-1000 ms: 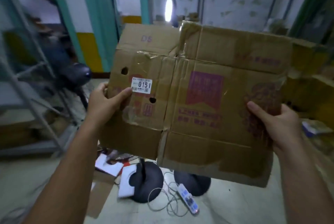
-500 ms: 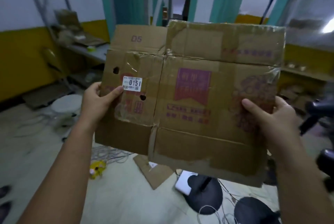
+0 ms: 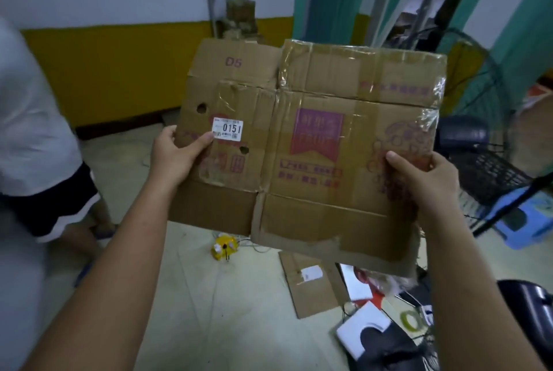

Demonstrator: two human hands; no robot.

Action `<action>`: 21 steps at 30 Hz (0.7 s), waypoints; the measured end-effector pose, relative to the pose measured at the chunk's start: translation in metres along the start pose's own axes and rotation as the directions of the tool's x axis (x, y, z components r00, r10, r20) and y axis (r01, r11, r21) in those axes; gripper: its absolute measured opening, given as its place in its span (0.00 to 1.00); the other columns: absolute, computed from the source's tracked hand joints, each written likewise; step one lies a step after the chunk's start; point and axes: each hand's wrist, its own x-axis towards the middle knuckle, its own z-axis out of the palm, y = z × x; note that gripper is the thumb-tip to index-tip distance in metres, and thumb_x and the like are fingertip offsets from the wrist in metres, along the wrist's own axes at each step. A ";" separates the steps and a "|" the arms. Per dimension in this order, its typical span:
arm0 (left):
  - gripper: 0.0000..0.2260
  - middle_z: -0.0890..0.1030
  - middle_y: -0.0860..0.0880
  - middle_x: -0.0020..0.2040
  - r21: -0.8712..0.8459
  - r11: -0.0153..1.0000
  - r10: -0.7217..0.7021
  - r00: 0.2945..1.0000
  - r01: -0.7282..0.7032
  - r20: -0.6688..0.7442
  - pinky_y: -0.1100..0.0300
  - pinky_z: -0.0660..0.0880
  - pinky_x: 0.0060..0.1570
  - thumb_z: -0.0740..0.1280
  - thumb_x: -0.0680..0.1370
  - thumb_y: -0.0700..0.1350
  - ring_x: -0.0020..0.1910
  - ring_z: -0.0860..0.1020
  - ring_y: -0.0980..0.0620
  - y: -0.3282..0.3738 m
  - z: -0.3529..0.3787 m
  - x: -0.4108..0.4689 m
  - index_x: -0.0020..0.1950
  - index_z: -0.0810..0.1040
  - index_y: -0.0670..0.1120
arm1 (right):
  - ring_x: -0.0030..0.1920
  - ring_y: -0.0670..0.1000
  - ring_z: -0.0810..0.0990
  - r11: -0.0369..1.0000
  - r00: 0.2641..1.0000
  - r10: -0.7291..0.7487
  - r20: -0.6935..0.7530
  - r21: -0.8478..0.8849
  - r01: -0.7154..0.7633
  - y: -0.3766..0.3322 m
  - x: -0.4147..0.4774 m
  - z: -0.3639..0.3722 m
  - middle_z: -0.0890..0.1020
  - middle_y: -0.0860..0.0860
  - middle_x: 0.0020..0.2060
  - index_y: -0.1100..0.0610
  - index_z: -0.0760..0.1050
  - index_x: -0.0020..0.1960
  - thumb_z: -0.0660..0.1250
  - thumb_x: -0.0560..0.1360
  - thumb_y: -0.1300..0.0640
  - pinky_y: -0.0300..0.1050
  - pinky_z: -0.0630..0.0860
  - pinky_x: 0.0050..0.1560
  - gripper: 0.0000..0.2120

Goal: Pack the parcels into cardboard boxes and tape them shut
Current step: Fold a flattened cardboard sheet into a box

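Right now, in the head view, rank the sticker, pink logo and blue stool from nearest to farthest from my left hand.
1. Sticker, at the left hand's thumb.
2. Pink logo, middle of the box.
3. Blue stool, floor, far right.

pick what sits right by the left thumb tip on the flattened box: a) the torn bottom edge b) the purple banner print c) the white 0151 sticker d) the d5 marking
c: the left hand grips the flattened cardboard box with its thumb tip right at the corner of the white 0151 sticker.
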 end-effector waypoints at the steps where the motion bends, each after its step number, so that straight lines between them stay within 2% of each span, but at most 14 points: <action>1: 0.27 0.85 0.55 0.57 0.011 1.000 -0.012 1.000 0.012 -0.022 0.56 0.80 0.53 0.80 0.71 0.61 0.53 0.83 0.58 -0.003 -0.002 0.002 0.65 0.79 0.51 | 0.43 0.39 0.85 1.000 1.000 0.008 0.030 0.008 -0.009 0.004 0.008 0.008 0.86 0.45 0.48 0.54 0.81 0.61 0.80 0.72 0.51 0.29 0.78 0.35 0.19; 3: 0.26 0.84 0.55 0.56 0.031 0.999 -0.022 0.998 0.024 -0.058 0.55 0.80 0.52 0.80 0.71 0.62 0.52 0.82 0.58 -0.008 -0.005 0.006 0.64 0.80 0.52 | 0.41 0.37 0.85 0.999 0.997 0.029 0.077 0.037 -0.032 0.012 0.025 0.022 0.86 0.46 0.48 0.54 0.81 0.60 0.80 0.72 0.52 0.30 0.79 0.35 0.19; 6: 0.26 0.84 0.55 0.56 0.058 0.998 -0.033 0.994 0.039 -0.103 0.61 0.76 0.46 0.79 0.72 0.62 0.52 0.81 0.61 -0.013 -0.006 0.014 0.64 0.79 0.51 | 0.41 0.39 0.86 0.997 0.990 0.041 0.133 0.065 -0.050 0.019 0.050 0.044 0.87 0.48 0.48 0.56 0.81 0.59 0.81 0.72 0.53 0.32 0.80 0.35 0.18; 9: 0.28 0.83 0.55 0.57 0.064 0.997 -0.031 0.989 0.041 -0.147 0.63 0.75 0.45 0.79 0.72 0.63 0.52 0.80 0.61 -0.016 -0.006 0.031 0.66 0.78 0.51 | 0.40 0.39 0.86 0.994 0.982 0.030 0.185 0.094 -0.048 0.020 0.076 0.069 0.86 0.49 0.47 0.57 0.81 0.59 0.80 0.73 0.55 0.32 0.79 0.35 0.18; 14: 0.30 0.83 0.55 0.57 0.070 0.996 -0.045 0.978 0.060 -0.206 0.64 0.74 0.45 0.79 0.71 0.64 0.51 0.79 0.62 -0.027 -0.012 0.075 0.67 0.78 0.51 | 0.46 0.46 0.88 0.993 0.975 0.029 0.221 0.105 -0.054 0.022 0.117 0.118 0.88 0.51 0.49 0.58 0.82 0.61 0.81 0.71 0.54 0.39 0.84 0.43 0.21; 17: 0.28 0.83 0.55 0.56 0.055 0.996 -0.057 0.974 0.071 -0.219 0.64 0.74 0.45 0.79 0.72 0.62 0.50 0.79 0.63 -0.040 -0.015 0.112 0.66 0.79 0.50 | 0.50 0.48 0.88 0.996 0.969 0.040 0.246 0.071 -0.059 0.028 0.141 0.156 0.88 0.48 0.49 0.53 0.83 0.60 0.83 0.68 0.48 0.47 0.84 0.49 0.23; 21: 0.25 0.81 0.60 0.52 0.015 0.997 -0.071 0.977 0.075 -0.200 0.64 0.74 0.45 0.78 0.73 0.62 0.50 0.78 0.64 -0.062 -0.019 0.170 0.64 0.77 0.53 | 0.47 0.46 0.88 0.995 0.964 0.060 0.259 0.061 -0.078 0.030 0.169 0.214 0.88 0.48 0.49 0.52 0.83 0.58 0.81 0.70 0.50 0.43 0.83 0.46 0.19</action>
